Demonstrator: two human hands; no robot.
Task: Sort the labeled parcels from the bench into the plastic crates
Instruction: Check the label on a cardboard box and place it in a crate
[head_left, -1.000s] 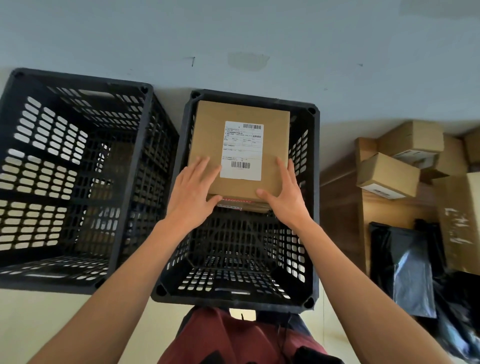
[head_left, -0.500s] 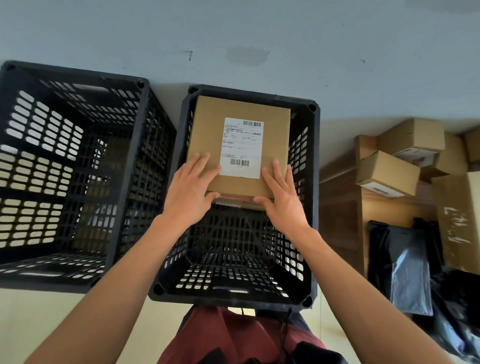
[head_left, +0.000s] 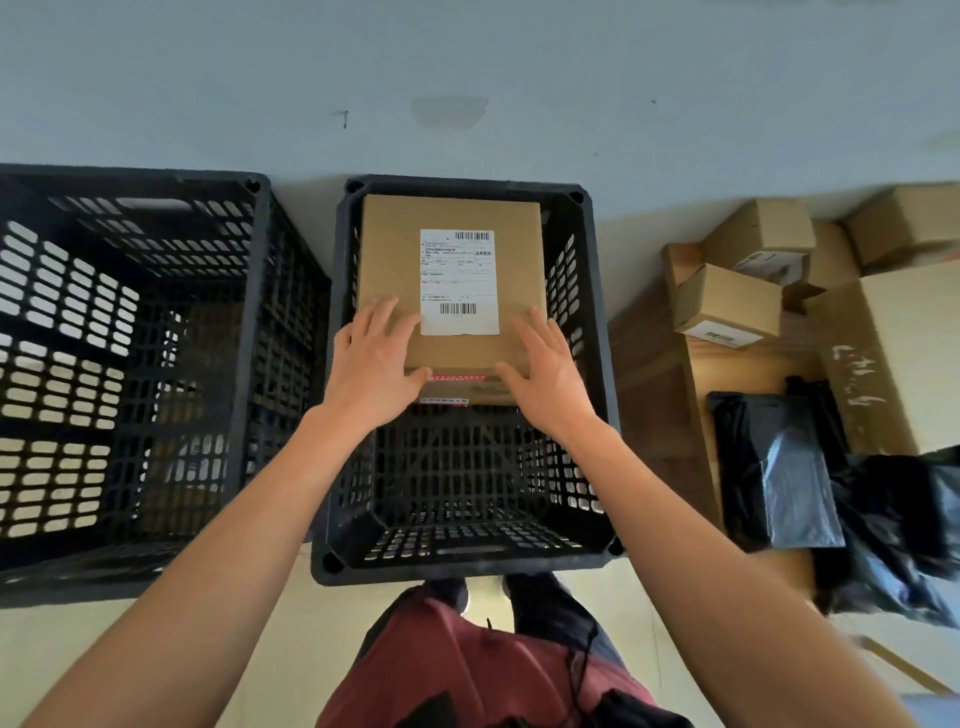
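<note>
Inside middle crate (head_left: 597, 291), labeled parcel (head_left: 395, 260), long axis toward wall

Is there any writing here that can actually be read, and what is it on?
White label on the box in the middle crate: barcodes and print, too small to read.
Label on a small box at right: blurred.
White scrawl on the big carton: illegible.
Nothing reads clearly.

I see soft, even daylight; the wall (head_left: 467, 62) reads pale blue-grey. The middle crate (head_left: 597, 291) throws a faint shadow onto the wall behind it. Its parcel's white label (head_left: 458, 283) is sharp and bright, without glare. Right of that crate, the black plastic bags (head_left: 883, 525) smear with blur, and straight lines bow toward the frame edges.
</note>
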